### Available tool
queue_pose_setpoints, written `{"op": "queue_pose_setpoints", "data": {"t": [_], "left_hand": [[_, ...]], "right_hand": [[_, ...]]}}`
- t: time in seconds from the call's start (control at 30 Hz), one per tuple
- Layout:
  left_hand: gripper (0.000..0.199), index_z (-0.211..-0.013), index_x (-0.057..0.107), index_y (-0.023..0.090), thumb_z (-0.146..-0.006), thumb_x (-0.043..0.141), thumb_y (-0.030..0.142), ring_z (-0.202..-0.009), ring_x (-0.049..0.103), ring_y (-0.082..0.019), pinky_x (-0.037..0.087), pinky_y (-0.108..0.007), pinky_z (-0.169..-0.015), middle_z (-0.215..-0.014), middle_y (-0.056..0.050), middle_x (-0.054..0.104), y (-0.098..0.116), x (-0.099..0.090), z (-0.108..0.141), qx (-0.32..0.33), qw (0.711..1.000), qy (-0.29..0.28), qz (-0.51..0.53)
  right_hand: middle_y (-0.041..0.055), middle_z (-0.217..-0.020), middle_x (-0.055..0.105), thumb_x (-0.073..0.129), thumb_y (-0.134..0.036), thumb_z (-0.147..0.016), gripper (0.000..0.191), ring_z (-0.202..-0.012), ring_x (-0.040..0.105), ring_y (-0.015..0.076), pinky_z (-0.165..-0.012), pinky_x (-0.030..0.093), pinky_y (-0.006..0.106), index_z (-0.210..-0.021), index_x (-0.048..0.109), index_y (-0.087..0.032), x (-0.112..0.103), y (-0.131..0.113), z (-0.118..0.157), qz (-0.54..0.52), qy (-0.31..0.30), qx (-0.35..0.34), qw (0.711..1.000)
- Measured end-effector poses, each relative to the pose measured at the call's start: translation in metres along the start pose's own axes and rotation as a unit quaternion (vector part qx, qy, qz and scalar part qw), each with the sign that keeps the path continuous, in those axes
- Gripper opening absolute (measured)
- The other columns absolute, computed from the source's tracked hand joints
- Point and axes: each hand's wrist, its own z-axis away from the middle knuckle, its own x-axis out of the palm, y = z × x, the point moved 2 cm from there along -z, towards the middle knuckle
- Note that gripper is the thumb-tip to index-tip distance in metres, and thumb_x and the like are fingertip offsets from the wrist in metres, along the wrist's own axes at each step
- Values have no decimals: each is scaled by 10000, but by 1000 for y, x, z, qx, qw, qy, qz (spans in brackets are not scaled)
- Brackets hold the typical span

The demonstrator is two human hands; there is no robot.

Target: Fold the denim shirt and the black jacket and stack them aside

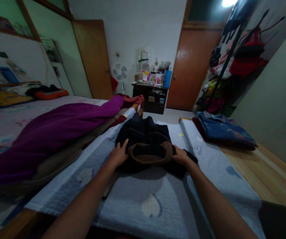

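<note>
A black jacket [147,124] with a brown-trimmed neck opening lies spread on a light blue sheet with pale heart shapes [133,205]. The neck opening faces me. At its left side, my left hand [119,153] grips the black cloth, with fingertips showing on top. On the other side my right hand [181,155] is closed on the cloth beside the brown trim, its fingers partly hidden. One black sleeve sticks out past my right hand.
Left of the sheet, a purple blanket [70,122] lies along a bed. A folded denim garment [226,127] rests on a wooden surface [257,169] at the right. Farther back stand a white fan [120,72], a dark cabinet [154,99] and a brown door [189,66].
</note>
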Motion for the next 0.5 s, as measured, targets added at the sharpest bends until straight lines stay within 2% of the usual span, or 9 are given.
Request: {"op": "queue_pose_setpoints", "data": {"t": [0.1, 0.17, 0.27, 0.4, 0.5], "left_hand": [[662, -1497, 192, 301, -890, 454, 330, -1086, 583, -305, 434, -393, -875, -1237, -181, 524, 6, 6, -6, 0, 1000, -8, -30], [548, -1460, 302, 318, -920, 400, 320, -1022, 602, -295, 443, -391, -844, -1155, -167, 554, 10, 9, -9, -5, 999, -2, -47], [486, -1422, 374, 284, -936, 359, 289, -967, 613, -273, 455, -361, -792, -1096, -161, 575, 14, 12, -12, -19, 998, 26, -55], [373, -1266, 534, 269, -931, 369, 271, -920, 624, -221, 448, -299, -756, -1026, -112, 628, 14, 12, -18, -8, 999, 31, -20], [293, -1124, 614, 263, -906, 418, 261, -933, 625, -205, 434, -271, -747, -1004, -82, 669, 11, 7, -21, -2, 999, 29, 28]], "right_hand": [[174, -1193, 624, 644, -449, -738, 697, -1091, 594, 312, -902, 396, 375, -1315, 444, -114, 2, -2, -6, -6, -14, 4, 1000], [171, -1170, 637, 658, -444, -726, 676, -1071, 604, 304, -874, 413, 362, -1284, 470, -110, 4, -2, -8, -24, -5, 10, 1000], [130, -1132, 665, 680, -425, -707, 571, -1028, 620, 269, -811, 439, 312, -1187, 555, -143, 9, -4, -8, -77, 10, -3, 997], [90, -1033, 706, 651, -371, -719, 330, -947, 640, 246, -763, 449, 285, -983, 661, -172, 12, -8, -5, -126, 26, -37, 991], [92, -992, 715, 625, -311, -713, 279, -903, 645, 247, -757, 456, 295, -946, 676, -167, 9, -12, 0, -150, 52, -62, 985]]}}
